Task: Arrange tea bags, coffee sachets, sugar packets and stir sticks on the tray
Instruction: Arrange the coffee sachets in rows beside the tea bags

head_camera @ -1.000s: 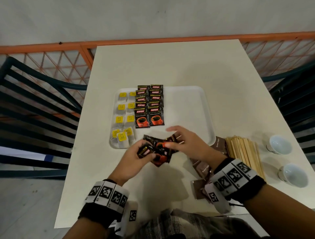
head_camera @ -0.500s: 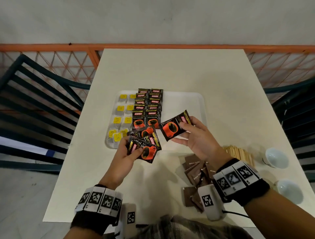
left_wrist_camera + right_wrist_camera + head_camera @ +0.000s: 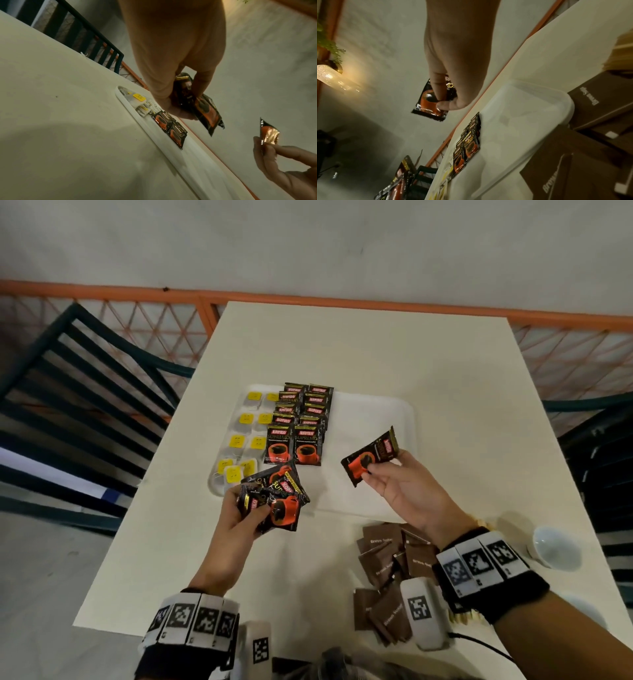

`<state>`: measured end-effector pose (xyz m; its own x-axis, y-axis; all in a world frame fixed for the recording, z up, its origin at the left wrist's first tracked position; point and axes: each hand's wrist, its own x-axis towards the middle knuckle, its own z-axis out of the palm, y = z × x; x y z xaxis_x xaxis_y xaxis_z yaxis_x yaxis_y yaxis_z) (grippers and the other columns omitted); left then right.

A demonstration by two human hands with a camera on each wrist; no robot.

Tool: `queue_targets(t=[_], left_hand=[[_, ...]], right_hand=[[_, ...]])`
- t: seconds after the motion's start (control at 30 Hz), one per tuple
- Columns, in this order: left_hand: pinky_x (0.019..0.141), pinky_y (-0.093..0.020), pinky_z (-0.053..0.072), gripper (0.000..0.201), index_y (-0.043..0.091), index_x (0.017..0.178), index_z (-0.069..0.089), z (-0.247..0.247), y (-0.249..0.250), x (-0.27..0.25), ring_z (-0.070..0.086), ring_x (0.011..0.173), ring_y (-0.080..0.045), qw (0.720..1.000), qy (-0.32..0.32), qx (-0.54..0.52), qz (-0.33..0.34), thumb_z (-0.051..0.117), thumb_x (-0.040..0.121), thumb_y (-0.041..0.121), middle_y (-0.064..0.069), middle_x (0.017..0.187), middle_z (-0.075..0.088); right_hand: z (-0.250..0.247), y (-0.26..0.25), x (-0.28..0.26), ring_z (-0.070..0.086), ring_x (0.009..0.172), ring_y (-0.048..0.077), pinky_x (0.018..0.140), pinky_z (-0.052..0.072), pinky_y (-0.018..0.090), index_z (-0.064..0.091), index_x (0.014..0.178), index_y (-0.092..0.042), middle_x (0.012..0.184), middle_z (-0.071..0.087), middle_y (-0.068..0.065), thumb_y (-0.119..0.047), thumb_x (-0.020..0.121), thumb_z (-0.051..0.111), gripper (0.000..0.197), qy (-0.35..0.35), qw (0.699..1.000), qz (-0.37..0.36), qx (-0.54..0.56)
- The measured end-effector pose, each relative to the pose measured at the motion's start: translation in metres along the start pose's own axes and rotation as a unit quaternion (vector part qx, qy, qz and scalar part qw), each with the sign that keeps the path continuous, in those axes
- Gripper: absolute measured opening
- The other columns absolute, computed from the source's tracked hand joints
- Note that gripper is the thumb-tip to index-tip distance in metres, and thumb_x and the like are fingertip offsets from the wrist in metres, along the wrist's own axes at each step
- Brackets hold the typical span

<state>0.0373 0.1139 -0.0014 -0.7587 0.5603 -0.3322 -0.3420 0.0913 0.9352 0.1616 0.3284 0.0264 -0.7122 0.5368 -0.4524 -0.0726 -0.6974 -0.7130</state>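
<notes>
A white tray (image 3: 383, 419) lies mid-table. Its left side holds yellow-tagged tea bags (image 3: 245, 441) and two columns of black coffee sachets (image 3: 301, 422). My left hand (image 3: 245, 515) grips a fanned bunch of coffee sachets (image 3: 277, 501) above the tray's near-left corner; the left wrist view shows that bunch (image 3: 204, 109) in its fingers. My right hand (image 3: 394, 481) pinches a single coffee sachet (image 3: 371, 458) over the tray's bare right half, also seen as the single sachet (image 3: 435, 100) in the right wrist view. Brown sugar packets (image 3: 394, 559) lie on the table near me.
Wooden stir sticks (image 3: 481, 523) peek out behind my right wrist. Two white cups (image 3: 555, 546) stand at the table's right edge. Dark slatted chairs (image 3: 78, 392) flank the table and an orange railing (image 3: 308, 299) runs behind it.
My right hand drew one sachet out of the bunch and carried it right, over the tray's bare half. My left hand lifted slightly with the rest of the bunch.
</notes>
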Motion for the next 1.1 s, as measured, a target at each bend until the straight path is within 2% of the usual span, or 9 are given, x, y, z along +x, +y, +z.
queue_targets(t=[0.13,0.23,0.33,0.47,0.57,0.63,0.77,0.93,1.1], left_hand=[[0.08,-0.033,0.053,0.042,0.03,0.115,0.04,-0.007,0.001,-0.005,0.066,0.092,-0.011,0.999,0.027,-0.019,0.011,0.048,0.092,-0.003,0.005,0.102,0.064],[0.071,-0.024,0.057,0.043,0.023,0.121,0.035,-0.019,0.001,-0.003,0.068,0.086,-0.008,0.998,0.057,-0.025,0.021,0.051,0.09,-0.002,0.002,0.097,0.066],[0.064,-0.018,0.055,0.026,0.013,0.108,0.046,-0.034,0.005,0.003,0.069,0.081,-0.009,0.994,0.092,-0.044,0.03,0.055,0.088,0.0,-0.004,0.097,0.066],[0.07,-0.019,0.055,0.047,0.018,0.094,0.059,-0.059,0.015,0.012,0.069,0.084,-0.009,0.991,0.095,-0.087,0.048,0.08,0.056,0.039,0.001,0.088,0.074],[0.075,-0.017,0.055,0.015,0.026,0.093,0.067,-0.077,0.017,0.02,0.066,0.091,-0.011,0.987,0.104,-0.111,0.04,0.066,0.079,0.02,0.006,0.091,0.073],[0.08,-0.018,0.054,0.029,0.027,0.09,0.071,-0.085,0.02,0.026,0.066,0.095,-0.011,0.987,0.103,-0.113,0.04,0.051,0.09,0.006,0.006,0.094,0.073],[0.084,-0.026,0.055,0.043,0.029,0.087,0.075,-0.095,0.03,0.034,0.068,0.096,-0.012,0.983,0.076,-0.168,0.025,0.043,0.093,0.002,0.002,0.099,0.073],[0.084,-0.03,0.055,0.032,0.013,0.115,0.059,-0.106,0.035,0.045,0.066,0.103,-0.018,0.972,0.055,-0.228,-0.004,0.04,0.093,0.0,-0.008,0.112,0.068],[0.076,-0.027,0.057,0.026,0.011,0.109,0.053,-0.109,0.032,0.053,0.068,0.093,-0.016,0.977,0.047,-0.208,-0.01,0.042,0.091,-0.003,-0.009,0.108,0.066]], right_hand=[[0.001,0.005,0.008,0.065,0.085,0.014,0.072,0.049,0.022,0.056,0.094,-0.012,0.095,0.068,0.006,0.005,0.084,0.056,0.02,0.017,0.997,0.007,-0.069],[0.009,0.013,0.015,0.063,0.071,0.007,0.068,0.042,0.023,0.063,0.09,-0.015,0.083,0.07,-0.002,-0.002,0.084,0.061,0.014,0.022,0.991,0.014,-0.131],[0.023,0.026,0.028,0.063,0.078,0.013,0.065,0.047,0.022,0.065,0.098,-0.008,0.091,0.069,0.005,-0.005,0.082,0.064,0.016,0.043,0.982,0.008,-0.184],[0.047,0.046,0.046,0.062,0.074,0.015,0.061,0.054,0.019,0.063,0.087,-0.007,0.087,0.065,0.007,0.001,0.082,0.063,0.009,0.066,0.971,0.013,-0.228],[0.065,0.059,0.059,0.059,0.068,0.011,0.062,0.049,0.021,0.06,0.079,-0.015,0.079,0.062,0.001,-0.002,0.083,0.064,0.014,0.077,0.951,0.011,-0.298],[0.074,0.067,0.067,0.059,0.066,0.011,0.06,0.045,0.021,0.06,0.083,-0.013,0.076,0.061,-0.001,-0.003,0.082,0.065,0.011,0.081,0.938,0.012,-0.336],[0.085,0.083,0.08,0.061,0.065,0.017,0.059,0.049,0.023,0.059,0.089,-0.008,0.076,0.062,0.001,-0.002,0.079,0.067,0.014,0.094,0.923,0.017,-0.372],[0.089,0.096,0.089,0.06,0.065,0.019,0.074,0.054,0.036,0.06,0.091,-0.007,0.076,0.062,0.002,-0.003,0.079,0.068,0.015,0.127,0.903,0.005,-0.41],[0.09,0.101,0.093,0.061,0.067,0.017,0.065,0.057,0.028,0.059,0.095,-0.006,0.079,0.059,0.002,-0.003,0.081,0.066,0.016,0.144,0.903,-0.021,-0.405]])
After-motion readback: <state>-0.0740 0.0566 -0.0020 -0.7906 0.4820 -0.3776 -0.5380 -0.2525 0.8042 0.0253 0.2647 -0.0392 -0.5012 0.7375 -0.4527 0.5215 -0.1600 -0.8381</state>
